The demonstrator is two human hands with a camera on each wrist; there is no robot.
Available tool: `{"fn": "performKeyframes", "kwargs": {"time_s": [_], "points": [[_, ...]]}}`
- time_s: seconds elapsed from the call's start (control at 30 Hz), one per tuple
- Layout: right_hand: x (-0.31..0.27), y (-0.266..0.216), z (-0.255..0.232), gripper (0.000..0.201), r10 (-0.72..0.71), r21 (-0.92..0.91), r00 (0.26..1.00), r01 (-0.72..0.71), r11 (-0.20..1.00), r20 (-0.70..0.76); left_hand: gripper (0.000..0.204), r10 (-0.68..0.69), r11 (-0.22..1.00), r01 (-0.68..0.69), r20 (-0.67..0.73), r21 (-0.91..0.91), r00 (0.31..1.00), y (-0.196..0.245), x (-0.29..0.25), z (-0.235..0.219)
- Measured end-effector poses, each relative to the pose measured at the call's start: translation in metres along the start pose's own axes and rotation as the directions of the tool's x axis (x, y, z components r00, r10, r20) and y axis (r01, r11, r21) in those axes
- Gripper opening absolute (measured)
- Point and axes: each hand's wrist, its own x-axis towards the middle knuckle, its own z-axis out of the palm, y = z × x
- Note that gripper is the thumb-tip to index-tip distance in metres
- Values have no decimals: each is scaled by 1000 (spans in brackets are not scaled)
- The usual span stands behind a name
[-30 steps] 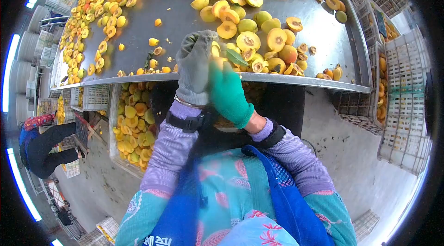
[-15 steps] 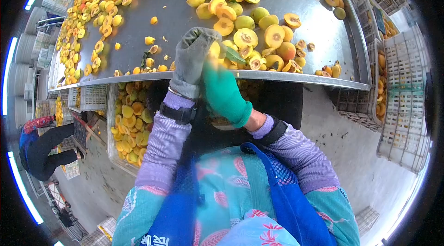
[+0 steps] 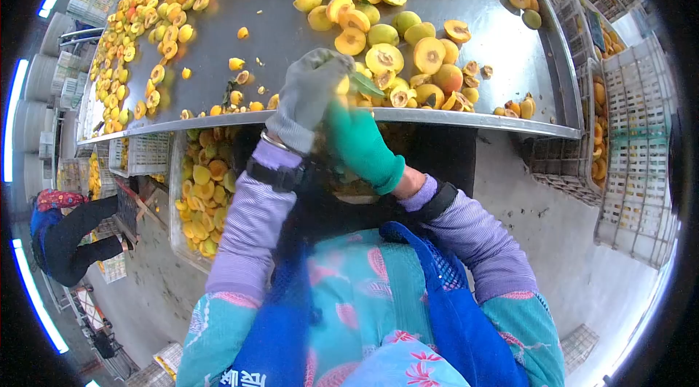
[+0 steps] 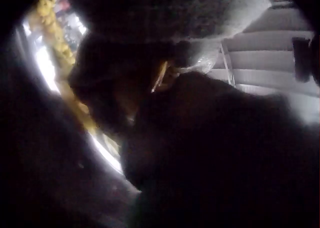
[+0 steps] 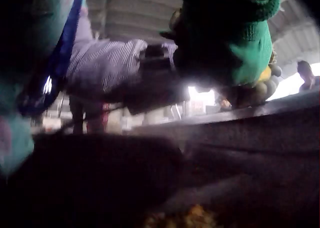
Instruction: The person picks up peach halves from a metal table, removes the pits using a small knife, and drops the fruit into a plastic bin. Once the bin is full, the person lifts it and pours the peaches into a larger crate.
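In the head view my left hand (image 3: pixel 309 88), in a grey glove, grips a yellow peach (image 3: pixel 343 86) just above the table's front edge. Only a small part of the fruit shows past the glove. My right hand (image 3: pixel 362 145), in a green glove, is right against it, fingers curled and blurred at the tips. Between the dark gloves in the left wrist view is a thin bright strip (image 4: pixel 159 77), like a tool's edge, at the right fingers; I cannot tell its exact kind. The right wrist view shows the green glove (image 5: pixel 225 47) bent over, its fingers mostly hidden.
A metal table (image 3: pixel 240 5) carries many whole and halved peaches (image 3: pixel 384 59), some close beyond my hands, beside a green leaf (image 3: pixel 366 85). Under its raised front rim (image 3: pixel 451 123) is a crate of peaches (image 3: pixel 207 190). White crates (image 3: pixel 637 147) stand right; another person (image 3: pixel 69 238) bends at left.
My left hand has turned a little and covers more of the peach. The right hand stays at the fruit with blurred, small movements. Both forearms have shifted slightly.
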Motion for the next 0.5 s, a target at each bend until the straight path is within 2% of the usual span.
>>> {"fn": "performKeyframes", "kwargs": {"time_s": [0.03, 0.07, 0.1, 0.13, 0.17, 0.23, 0.3, 0.37, 0.43, 0.47, 0.5], "points": [[-1, 0, -3, 32, 94, 104, 994, -99, 990, 52, 20, -36, 987, 35, 1, 154, 999, 8, 3, 2], [5, -4, -13, 30, 261, 362, 952, -303, 881, 161, 20, -75, 948, 74, -6, 309, 997, 14, 4, 2], [12, -10, -24, 28, 382, 565, 872, -490, 664, 308, 19, -45, 972, 48, -21, 231, 999, 11, 4, 0], [22, -14, -35, 27, 435, 685, 768, -629, 369, 471, 19, -10, 988, 15, -35, 155, 999, 5, 6, -2], [25, -19, -44, 25, 420, 700, 644, -713, 26, 640, 19, 14, 997, -10, -49, 75, 999, 2, 5, -3], [15, -26, -46, 28, 438, 716, 598, -677, -173, 671, 16, -25, 965, -1, 94, 262, 995, 5, 2, -4], [11, -27, -31, 36, 536, 843, 770, -506, 183, 346, 16, -7, 923, -65, 185, 378, 983, 15, 4, -4], [11, -33, -18, 44, 499, 811, 866, -280, 514, -17, 18, 31, 885, -136, 234, 445, 972, 20, -3, -5], [11, -33, -20, 49, 537, 865, 829, -377, 332, 156, 19, 307, 662, -428, 298, 616, 904, -5, 5, -14], [17, -34, -41, 49, 497, 822, 705, -568, -32, 506, 20, 422, 507, -537, 349, 674, 837, -12, 8, -16], [17, -34, -53, 50, 326, 612, 520, -699, -370, 790, 20, 392, 474, -582, 433, 661, 812, -14, 10, -22]]}}
